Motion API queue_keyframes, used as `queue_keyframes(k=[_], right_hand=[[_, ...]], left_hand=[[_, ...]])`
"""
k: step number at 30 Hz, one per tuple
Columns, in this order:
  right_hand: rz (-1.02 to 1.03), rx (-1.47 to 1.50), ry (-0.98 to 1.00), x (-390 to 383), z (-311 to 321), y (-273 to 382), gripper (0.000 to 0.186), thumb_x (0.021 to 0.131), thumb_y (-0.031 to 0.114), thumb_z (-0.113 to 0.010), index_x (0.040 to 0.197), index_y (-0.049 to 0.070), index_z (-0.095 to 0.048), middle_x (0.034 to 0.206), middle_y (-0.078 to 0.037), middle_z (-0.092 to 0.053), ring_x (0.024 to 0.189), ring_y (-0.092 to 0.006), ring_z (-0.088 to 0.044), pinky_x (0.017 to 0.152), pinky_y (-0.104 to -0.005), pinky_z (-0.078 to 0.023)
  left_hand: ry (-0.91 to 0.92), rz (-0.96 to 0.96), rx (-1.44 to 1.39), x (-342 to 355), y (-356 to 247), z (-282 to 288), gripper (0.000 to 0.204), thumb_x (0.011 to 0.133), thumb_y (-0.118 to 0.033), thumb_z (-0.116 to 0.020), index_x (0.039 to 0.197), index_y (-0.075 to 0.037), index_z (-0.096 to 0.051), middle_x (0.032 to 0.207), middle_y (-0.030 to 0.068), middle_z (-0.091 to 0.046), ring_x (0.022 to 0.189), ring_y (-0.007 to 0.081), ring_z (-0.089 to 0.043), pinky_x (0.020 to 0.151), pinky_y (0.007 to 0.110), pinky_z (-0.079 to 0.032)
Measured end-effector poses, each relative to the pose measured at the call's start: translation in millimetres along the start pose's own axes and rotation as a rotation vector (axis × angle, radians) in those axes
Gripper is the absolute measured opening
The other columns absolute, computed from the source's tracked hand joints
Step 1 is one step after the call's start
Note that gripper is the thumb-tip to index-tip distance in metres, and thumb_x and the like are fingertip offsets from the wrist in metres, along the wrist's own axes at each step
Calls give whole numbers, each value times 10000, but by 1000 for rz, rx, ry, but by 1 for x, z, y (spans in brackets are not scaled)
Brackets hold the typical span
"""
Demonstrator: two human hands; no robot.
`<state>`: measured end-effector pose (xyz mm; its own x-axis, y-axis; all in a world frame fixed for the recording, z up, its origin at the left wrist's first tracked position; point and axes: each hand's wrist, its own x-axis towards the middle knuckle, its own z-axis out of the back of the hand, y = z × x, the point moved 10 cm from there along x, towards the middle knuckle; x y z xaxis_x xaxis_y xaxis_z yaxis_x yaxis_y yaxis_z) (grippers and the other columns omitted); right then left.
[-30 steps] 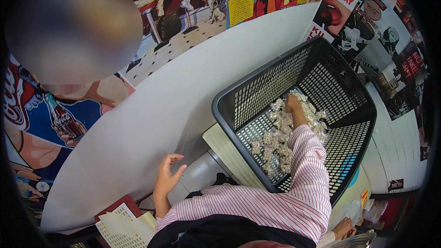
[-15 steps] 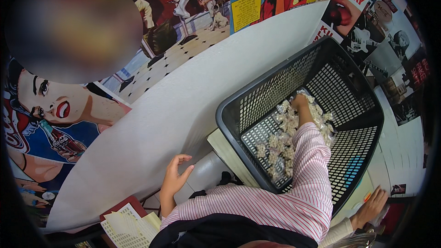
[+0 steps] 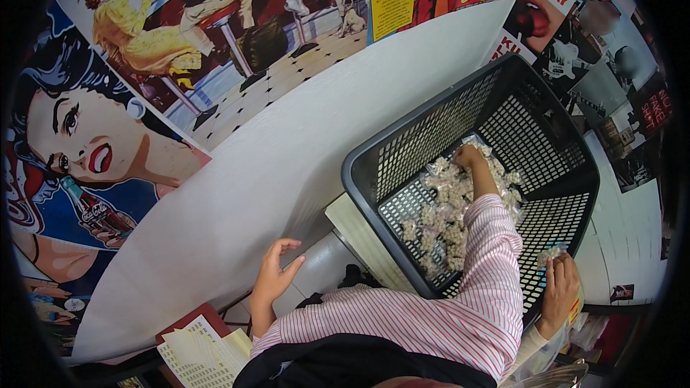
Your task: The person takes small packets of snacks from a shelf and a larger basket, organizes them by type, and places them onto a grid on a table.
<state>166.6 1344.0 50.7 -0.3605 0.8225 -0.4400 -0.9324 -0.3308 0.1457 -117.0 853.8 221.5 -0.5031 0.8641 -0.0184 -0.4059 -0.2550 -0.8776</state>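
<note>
A deep black plastic basket (image 3: 417, 145) with mesh walls stands tilted in the view. On its floor lie several small clear bags (image 3: 442, 226) of pale, lumpy pieces. My right hand (image 3: 471, 158) reaches down to the bags at the basket's far end, its fingers curled in among them; what they pinch is hidden. Outside the basket, to its left, my left hand (image 3: 273, 273) hangs in the air with fingers apart and nothing in them. At the right rim, another person's hand (image 3: 560, 293) holds a small clear bag (image 3: 550, 256) of similar pieces.
The basket rests on a pale ribbed surface (image 3: 366, 241). A curved white wall (image 3: 237, 187) with posters runs along the left and far side. Printed papers (image 3: 201, 352) lie on a red surface at lower left. Clear plastic packaging (image 3: 586, 334) is at lower right.
The other person's hand has come up from beside the basket to its right rim, a small bag now showing in it. My right hand has shifted slightly; my left hand stays put.
</note>
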Motion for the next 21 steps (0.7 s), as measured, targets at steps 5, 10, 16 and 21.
queue_keyframes(k=[5, 10, 16, 21], right_hand=[[-150, -204, 452, -25, -9, 1, 277, 559, 228, -659, 813, 115, -662, 952, -88, -611, 883, -238, -577, 787, -386, -430], [-63, -423, -93, -22, 25, 4, 285, 699, 126, -522, 969, 52, -570, 987, -137, -582, 939, -261, -550, 913, -482, -286], [-74, -110, -456, -25, 19, 10, 208, 701, 93, -508, 908, 97, -532, 906, -111, -584, 883, -263, -551, 875, -468, -296], [-257, -172, -560, -27, 21, 9, 238, 746, 250, -511, 875, 75, -609, 903, -87, -590, 843, -239, -564, 822, -427, -348]], left_hand=[[-18, 36, 32, -5, 6, 7, 271, 729, -109, -603, 952, -2, -490, 952, 125, -563, 909, 239, -533, 801, 333, -397], [-22, 53, 15, -9, 16, 4, 278, 729, -109, -603, 959, -3, -488, 952, 128, -563, 912, 240, -534, 799, 332, -399], [-2, 33, 39, -3, 8, -2, 278, 730, -112, -604, 960, -6, -489, 955, 128, -557, 911, 242, -533, 800, 330, -398], [4, 41, 64, -1, 8, -3, 277, 733, -113, -601, 961, -5, -488, 944, 130, -554, 905, 241, -529, 805, 331, -397]])
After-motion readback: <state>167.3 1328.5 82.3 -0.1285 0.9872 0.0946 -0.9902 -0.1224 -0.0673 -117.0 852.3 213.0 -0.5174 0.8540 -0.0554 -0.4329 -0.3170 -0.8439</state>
